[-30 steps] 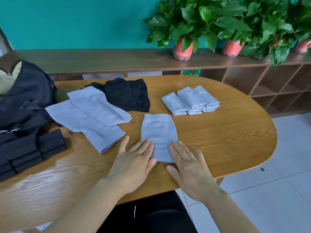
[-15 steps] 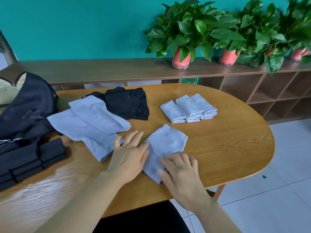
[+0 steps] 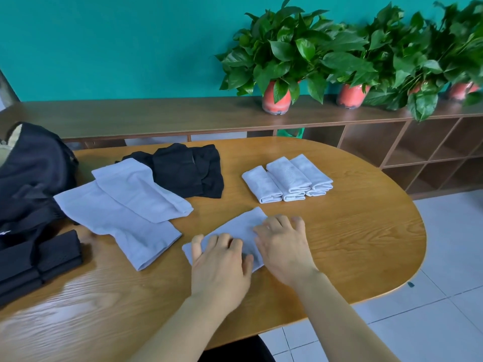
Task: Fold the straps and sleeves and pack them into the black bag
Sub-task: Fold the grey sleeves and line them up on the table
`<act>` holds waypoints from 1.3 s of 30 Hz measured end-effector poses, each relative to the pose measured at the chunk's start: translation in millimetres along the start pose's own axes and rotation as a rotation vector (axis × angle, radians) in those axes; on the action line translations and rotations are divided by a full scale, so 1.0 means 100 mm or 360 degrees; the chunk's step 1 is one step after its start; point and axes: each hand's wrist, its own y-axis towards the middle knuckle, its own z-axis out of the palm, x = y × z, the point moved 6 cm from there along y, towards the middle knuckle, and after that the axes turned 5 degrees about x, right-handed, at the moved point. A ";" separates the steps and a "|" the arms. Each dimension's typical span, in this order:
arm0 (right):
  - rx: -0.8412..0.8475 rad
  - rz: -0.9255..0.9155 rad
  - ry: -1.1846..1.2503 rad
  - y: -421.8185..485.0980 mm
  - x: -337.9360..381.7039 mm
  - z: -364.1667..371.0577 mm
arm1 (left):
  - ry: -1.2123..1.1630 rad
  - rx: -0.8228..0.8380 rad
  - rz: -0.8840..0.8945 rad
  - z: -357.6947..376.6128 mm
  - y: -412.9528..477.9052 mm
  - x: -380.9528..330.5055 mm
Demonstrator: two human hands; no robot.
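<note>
A light grey sleeve (image 3: 239, 227) lies slantwise on the wooden table (image 3: 352, 239) in front of me. My left hand (image 3: 220, 267) presses flat on its near left end. My right hand (image 3: 283, 246) rests on its right part, fingers spread and slightly bent. Two flat grey sleeves (image 3: 125, 210) lie overlapped to the left. Three folded grey sleeves (image 3: 287, 178) sit at the back right. A heap of black sleeves (image 3: 188, 171) lies behind them. The black bag (image 3: 28, 173) stands at the far left, with folded black straps (image 3: 34, 262) in front of it.
A long wooden shelf unit (image 3: 183, 118) runs behind the table under a teal wall, carrying several potted plants (image 3: 279, 64). White tiled floor (image 3: 444, 309) shows to the right of the table's rounded edge.
The grey sleeve has been turned from pointing away from me to lying slantwise. Both hands have moved onto it, the right hand shifting up toward its far end.
</note>
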 end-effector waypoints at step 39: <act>0.0015 0.0054 0.0301 -0.88 0.07 -0.28 | 0.0034 -0.0043 0.0337 0.09 -0.03 0.50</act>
